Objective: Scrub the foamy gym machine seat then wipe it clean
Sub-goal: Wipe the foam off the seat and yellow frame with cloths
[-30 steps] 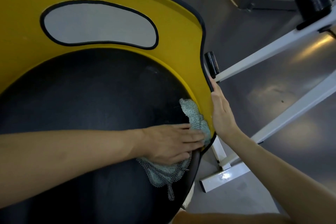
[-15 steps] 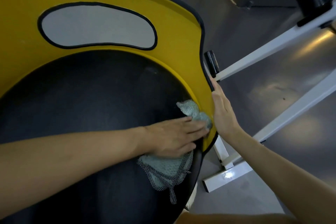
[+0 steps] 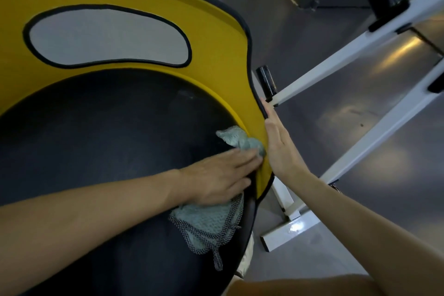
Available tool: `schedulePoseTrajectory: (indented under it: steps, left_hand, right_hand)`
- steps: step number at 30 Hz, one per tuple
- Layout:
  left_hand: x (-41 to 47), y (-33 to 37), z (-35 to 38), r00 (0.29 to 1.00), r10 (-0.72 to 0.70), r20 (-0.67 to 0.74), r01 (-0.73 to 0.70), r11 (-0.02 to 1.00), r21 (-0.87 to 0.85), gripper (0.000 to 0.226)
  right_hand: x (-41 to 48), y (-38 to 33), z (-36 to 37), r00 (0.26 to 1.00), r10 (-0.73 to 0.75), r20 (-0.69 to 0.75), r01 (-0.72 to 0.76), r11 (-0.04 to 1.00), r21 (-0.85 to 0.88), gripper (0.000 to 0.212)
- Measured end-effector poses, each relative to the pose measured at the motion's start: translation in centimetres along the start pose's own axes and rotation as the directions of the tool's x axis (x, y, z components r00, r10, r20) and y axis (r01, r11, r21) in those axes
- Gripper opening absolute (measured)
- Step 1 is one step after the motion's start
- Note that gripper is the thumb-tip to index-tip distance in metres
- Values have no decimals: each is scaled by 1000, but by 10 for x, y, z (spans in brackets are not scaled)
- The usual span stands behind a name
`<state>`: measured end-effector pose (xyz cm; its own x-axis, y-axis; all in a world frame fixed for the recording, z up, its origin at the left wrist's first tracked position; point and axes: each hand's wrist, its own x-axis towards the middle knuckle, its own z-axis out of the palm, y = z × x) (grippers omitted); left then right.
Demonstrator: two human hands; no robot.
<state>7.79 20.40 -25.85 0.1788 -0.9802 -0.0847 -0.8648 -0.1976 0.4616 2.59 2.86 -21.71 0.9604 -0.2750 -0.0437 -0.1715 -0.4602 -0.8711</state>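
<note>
At the right edge of the black padded seat (image 3: 96,139), filling the lower left of the view, the left hand (image 3: 216,175) presses flat, fingers straight and together, on a pale green mesh-edged cloth (image 3: 209,226). The cloth bunches against the yellow surround (image 3: 216,55). The right hand (image 3: 281,149) rests outside that surround, fingers straight along its black trim. A white metal frame (image 3: 336,60) stands beside it.

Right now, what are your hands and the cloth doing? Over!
Left hand flat, pressing cloth on black seat. Right hand flat against yellow rim. Nothing blocking.
</note>
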Motion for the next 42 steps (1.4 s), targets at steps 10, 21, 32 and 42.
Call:
schedulePoseTrajectory:
  steps: [10,21,32,42]
  left_hand:
    - [-22,36,16,999,39,-3,-39,993,-112,56]
    - [-8,11,1,990,127,-63,-124,991,53,61]
    - [8,-15,-18,997,20,-73,-20,1000,-6,63]
    - [-16,10,-1,976,171,135,-178,983,37,59]
  right_hand:
    - [-5,-9,0,999,30,19,-30,999,-38,49]
    - [2,4,2,1000,-8,-6,8,1000,-9,51]
    - [3,5,3,999,-27,-31,28,999,22,50]
    - [-1,0,2,1000,10,2,-10,1000,6,54]
